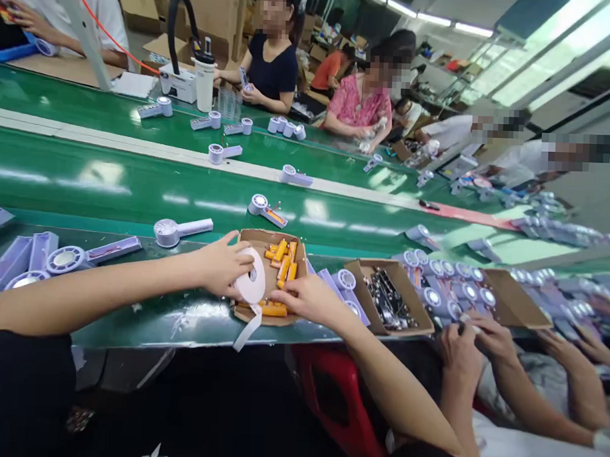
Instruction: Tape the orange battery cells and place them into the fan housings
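Note:
My left hand (226,264) is closed on a roll of white tape (253,277), held upright over the left side of a small cardboard box (244,237). A loose strip of the tape hangs past the box's front edge. Orange cylindrical batteries (282,260) lie jumbled inside the box. My right hand (310,299) reaches over the box's right wall, its bent fingers on an orange battery (273,310) near the front. A lilac handheld fan (268,210) with its handle uncovered, showing wires and an orange battery, lies just behind the box.
Lilac fans (169,232) and handle parts lie left along the bench. To the right stands a box of dark small parts (390,301), then many fan heads (435,296). A co-worker's hands (474,344) work close by. Fans rest on the green conveyor (87,174); people sit across it.

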### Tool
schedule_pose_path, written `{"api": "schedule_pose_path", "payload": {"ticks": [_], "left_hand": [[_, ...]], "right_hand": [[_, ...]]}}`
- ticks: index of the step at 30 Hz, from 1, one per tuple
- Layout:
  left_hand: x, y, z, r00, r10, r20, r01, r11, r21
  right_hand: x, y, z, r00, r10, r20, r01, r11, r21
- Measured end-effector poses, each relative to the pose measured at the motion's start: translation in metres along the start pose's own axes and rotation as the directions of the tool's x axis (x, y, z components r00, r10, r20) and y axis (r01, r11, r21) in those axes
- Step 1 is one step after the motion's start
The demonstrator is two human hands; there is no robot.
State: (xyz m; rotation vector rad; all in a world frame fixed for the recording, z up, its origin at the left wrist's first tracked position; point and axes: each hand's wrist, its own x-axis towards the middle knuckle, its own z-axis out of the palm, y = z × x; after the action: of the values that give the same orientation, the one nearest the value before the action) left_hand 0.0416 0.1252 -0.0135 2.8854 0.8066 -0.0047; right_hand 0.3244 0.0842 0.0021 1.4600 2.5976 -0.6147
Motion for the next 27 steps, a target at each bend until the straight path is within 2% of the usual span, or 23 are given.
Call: {"api": "schedule_pose_path", "payload": {"ticks": [2,4,7,10,12,14,15,16,17,18,20,21,23,24,25,27], "left_hand": [[-0.006,0.005,0.000,0.999,-0.030,0.041,0.030,1.000,0.001],[-0.006,0.006,-0.002,0.996,-0.048,0.076,0.048,0.999,-0.003],[-0.008,0.006,-0.005,0.994,-0.058,0.095,0.056,0.998,0.016],[-0.017,0.007,-0.006,0.996,-0.032,0.084,0.029,0.999,0.032],[-0.025,0.009,-0.005,0.997,-0.036,0.070,0.035,0.999,0.027],[-0.034,0.011,-0.002,0.997,-0.055,0.054,0.055,0.998,0.001],[-0.038,0.013,0.000,0.997,-0.066,0.045,0.066,0.998,-0.015],[-0.043,0.015,0.002,0.996,-0.079,0.035,0.080,0.996,-0.029],[-0.048,0.017,0.005,0.995,-0.097,0.022,0.098,0.994,-0.039],[-0.052,0.019,0.007,0.993,-0.118,0.007,0.118,0.992,-0.045],[-0.059,0.023,0.012,0.988,-0.152,-0.016,0.151,0.987,-0.055],[-0.061,0.024,0.014,0.986,-0.163,-0.022,0.162,0.985,-0.059],[-0.063,0.027,0.016,0.984,-0.178,-0.030,0.176,0.982,-0.064],[-0.063,0.028,0.017,0.983,-0.183,-0.032,0.180,0.981,-0.066],[-0.062,0.029,0.018,0.982,-0.184,-0.035,0.182,0.981,-0.067],[-0.061,0.030,0.019,0.983,-0.178,-0.049,0.175,0.982,-0.068]], "right_hand": [[-0.004,-0.026,0.018,0.995,0.069,0.066,-0.061,0.992,-0.114],[-0.001,-0.039,0.029,0.994,0.066,0.087,-0.052,0.986,-0.155],[-0.003,-0.042,0.037,0.997,-0.054,0.056,0.059,0.993,-0.101],[-0.021,-0.046,0.048,0.975,-0.219,-0.036,0.219,0.976,-0.012],[-0.039,-0.059,0.060,0.925,-0.377,-0.052,0.379,0.925,0.036],[-0.053,-0.074,0.072,0.841,-0.540,-0.030,0.541,0.837,0.078],[-0.056,-0.079,0.076,0.799,-0.601,-0.010,0.599,0.794,0.102],[-0.056,-0.081,0.077,0.779,-0.627,0.008,0.621,0.774,0.123],[-0.053,-0.080,0.075,0.792,-0.610,0.019,0.602,0.787,0.134],[-0.047,-0.074,0.069,0.838,-0.546,0.018,0.539,0.832,0.130],[-0.030,-0.052,0.053,0.957,-0.287,-0.031,0.289,0.952,0.104],[-0.020,-0.039,0.044,0.989,-0.130,-0.069,0.137,0.985,0.108],[0.001,-0.016,0.032,0.988,0.103,-0.117,-0.080,0.979,0.186],[0.010,-0.008,0.029,0.979,0.158,-0.126,-0.123,0.961,0.249],[0.019,-0.002,0.028,0.975,0.174,-0.134,-0.125,0.942,0.312],[0.032,0.001,0.032,0.980,0.133,-0.151,-0.062,0.912,0.405]]}}
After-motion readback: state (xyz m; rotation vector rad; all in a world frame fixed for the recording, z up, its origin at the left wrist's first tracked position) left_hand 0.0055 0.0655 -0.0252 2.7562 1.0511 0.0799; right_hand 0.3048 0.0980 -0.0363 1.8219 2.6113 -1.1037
